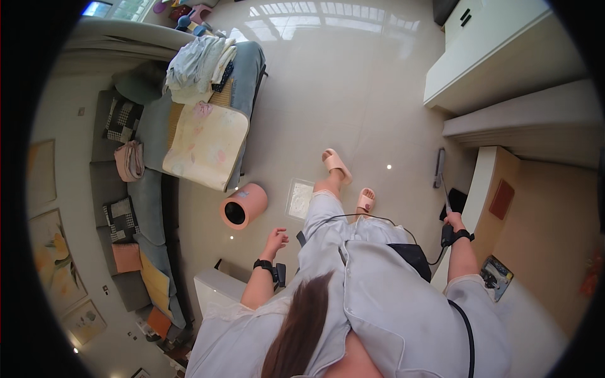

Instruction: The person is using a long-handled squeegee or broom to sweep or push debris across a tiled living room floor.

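One bar-headed gray tool (439, 169), grasped by fingers of the right hand (452, 220), slants over glossy floor (391, 120), right of two pink slippers (339, 166); the left hand (276, 240), near one cylindrical bin (253, 198), has free, loosely curled fingers.

2 slippers (335, 165) between bin (251, 200) and tool (439, 167).

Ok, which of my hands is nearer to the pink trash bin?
Left. In frame, your left hand is just below-right of the pink trash bin; your right hand is far to its right.
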The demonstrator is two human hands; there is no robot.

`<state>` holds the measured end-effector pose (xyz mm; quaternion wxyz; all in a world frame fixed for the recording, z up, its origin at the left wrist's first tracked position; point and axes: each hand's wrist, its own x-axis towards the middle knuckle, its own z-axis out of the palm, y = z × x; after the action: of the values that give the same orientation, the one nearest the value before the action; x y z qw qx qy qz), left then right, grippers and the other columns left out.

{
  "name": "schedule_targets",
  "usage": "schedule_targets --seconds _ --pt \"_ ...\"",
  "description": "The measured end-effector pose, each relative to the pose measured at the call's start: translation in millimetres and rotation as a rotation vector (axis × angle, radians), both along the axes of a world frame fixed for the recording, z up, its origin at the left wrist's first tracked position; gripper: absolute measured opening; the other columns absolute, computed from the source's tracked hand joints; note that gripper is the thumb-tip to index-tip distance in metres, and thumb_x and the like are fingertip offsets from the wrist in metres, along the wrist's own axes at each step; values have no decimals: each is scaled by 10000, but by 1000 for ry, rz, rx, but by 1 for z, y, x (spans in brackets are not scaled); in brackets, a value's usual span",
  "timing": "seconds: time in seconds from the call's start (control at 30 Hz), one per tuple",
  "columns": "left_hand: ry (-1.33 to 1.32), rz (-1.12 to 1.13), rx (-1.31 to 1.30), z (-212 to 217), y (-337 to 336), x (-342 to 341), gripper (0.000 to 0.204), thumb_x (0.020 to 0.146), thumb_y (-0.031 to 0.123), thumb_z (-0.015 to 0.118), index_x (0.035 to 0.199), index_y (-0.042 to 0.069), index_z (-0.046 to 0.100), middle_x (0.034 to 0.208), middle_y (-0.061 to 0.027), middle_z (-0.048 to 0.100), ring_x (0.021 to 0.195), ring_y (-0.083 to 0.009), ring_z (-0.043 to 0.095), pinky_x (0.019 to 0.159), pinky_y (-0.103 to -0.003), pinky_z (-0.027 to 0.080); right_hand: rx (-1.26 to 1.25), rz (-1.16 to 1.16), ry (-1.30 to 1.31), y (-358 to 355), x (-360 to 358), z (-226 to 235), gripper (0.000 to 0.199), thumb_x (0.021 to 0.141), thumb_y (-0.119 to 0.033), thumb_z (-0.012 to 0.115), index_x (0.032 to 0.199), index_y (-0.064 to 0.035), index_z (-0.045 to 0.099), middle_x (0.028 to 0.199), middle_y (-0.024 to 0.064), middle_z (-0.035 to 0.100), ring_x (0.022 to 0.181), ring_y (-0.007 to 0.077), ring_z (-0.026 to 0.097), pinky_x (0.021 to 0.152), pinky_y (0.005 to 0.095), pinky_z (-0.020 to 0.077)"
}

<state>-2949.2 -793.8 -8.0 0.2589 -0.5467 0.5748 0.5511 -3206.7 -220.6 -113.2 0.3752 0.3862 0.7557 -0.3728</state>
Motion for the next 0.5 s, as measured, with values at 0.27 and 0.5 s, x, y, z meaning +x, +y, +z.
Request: schedule_targets --seconds 0.27,0.5 --pt "175 -93 -95 47 -28 10 248 735 130 440 978 83 445 757 -31 507 679 -100 504 582 -226 398 -49 -39 -36 -15 40 -50 189 704 -99 401 562 4 473 469 100 460 385 187 419 360 309 325" --pt "191 -7 -71 31 -78 92 240 738 115 417 972 76 450 763 -45 511 671 -112 508 553 -223 394 -163 319 -73 -198 14 43 195 696 -90 378 519 -24 427 435 84 428 339 161 390 318 264 271"
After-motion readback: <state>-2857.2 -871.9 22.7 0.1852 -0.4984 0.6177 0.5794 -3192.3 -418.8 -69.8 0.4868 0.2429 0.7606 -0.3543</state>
